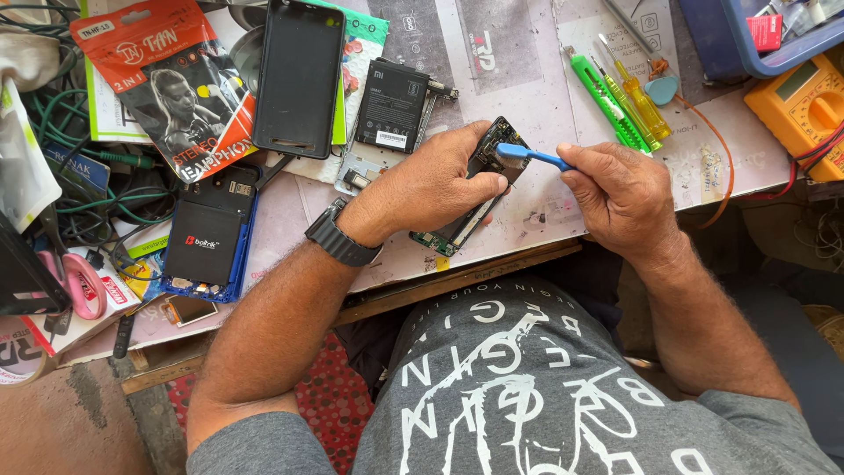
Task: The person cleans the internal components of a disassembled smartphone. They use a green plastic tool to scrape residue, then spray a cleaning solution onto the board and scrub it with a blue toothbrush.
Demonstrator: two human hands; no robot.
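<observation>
My left hand (432, 186) grips an opened phone board (488, 163), a dark slab with a green circuit end showing below my palm (437, 241). A black watch sits on that wrist. My right hand (621, 192) holds a small blue brush (527, 157) whose head rests on the top of the board. Both hands are over the front edge of a pale work mat (527, 79).
A black phone back cover (297, 75), a flat black battery (392, 105), a second battery on a blue case (207, 236), a red earphone packet (171, 84), green and yellow screwdrivers (620, 101), an orange multimeter (804, 110), a blue tray (738, 44), tangled cables (61, 141).
</observation>
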